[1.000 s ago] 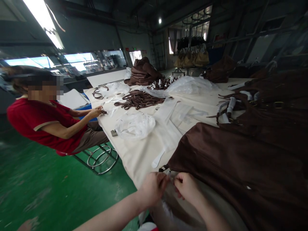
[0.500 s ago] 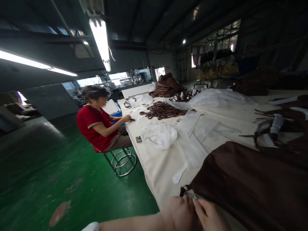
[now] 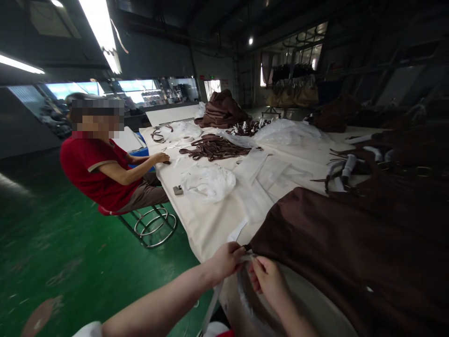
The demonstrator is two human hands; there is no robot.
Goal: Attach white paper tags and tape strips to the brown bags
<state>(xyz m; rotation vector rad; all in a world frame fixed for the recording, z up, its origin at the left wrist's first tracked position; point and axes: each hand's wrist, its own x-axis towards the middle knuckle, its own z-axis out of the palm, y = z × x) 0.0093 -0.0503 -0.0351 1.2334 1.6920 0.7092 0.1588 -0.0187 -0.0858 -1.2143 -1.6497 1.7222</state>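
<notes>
A large dark brown bag (image 3: 315, 234) lies across the near right of the table. At its left corner both my hands are closed on a strap wrapped in clear plastic film (image 3: 247, 299), which curves down toward me. My left hand (image 3: 227, 262) grips the strap's end beside the bag's corner. Just to its right, my right hand (image 3: 268, 278) pinches the plastic film with thumb and fingers. A loose strip of film (image 3: 213, 304) hangs below my left hand. Close beyond it, a white serrated-edged strip (image 3: 237, 230) lies on the table.
The pale cloth-covered table (image 3: 199, 229) runs away from me. On it lie a crumpled plastic bag (image 3: 208, 182), clear plastic sheets (image 3: 256, 178), brown straps (image 3: 217, 147) and a pile of brown bags (image 3: 222, 110). A co-worker in red (image 3: 94, 173) sits on a stool at the left edge.
My view has turned right and down, so the table and co-worker sit further left. My hands appear higher and further apart, with the wrapped strap now showing between and below them.
</notes>
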